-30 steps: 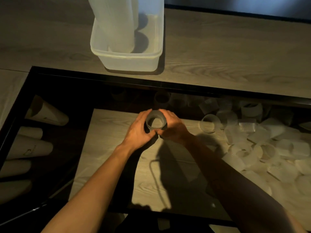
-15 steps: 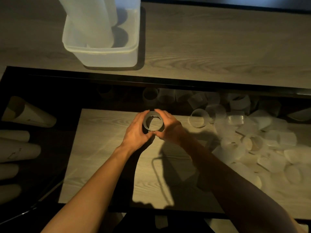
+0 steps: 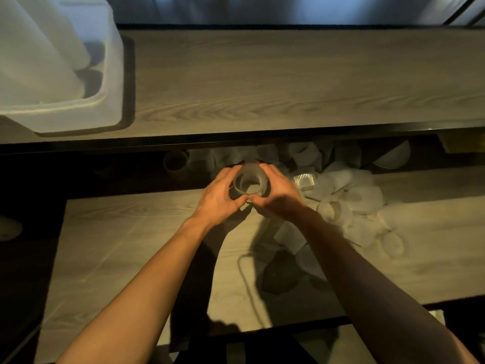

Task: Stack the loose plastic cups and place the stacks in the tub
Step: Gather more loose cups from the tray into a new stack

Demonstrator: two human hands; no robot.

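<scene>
Tub [image 3: 78,115] shifted leftward; fingers [image 3: 230,172] wrap cup [image 3: 251,171].

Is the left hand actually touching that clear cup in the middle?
Touching. The head view shows the left hand with fingers and thumb curled round the cup, while the right hand grips its other side.

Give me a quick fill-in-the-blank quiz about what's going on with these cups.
The left hand and right hand hold one ____ between them.
The loose pile lies to the hands' ____.
The tub, with stacks inside, sits far ____.
Missing words: cup; right; left.
</scene>
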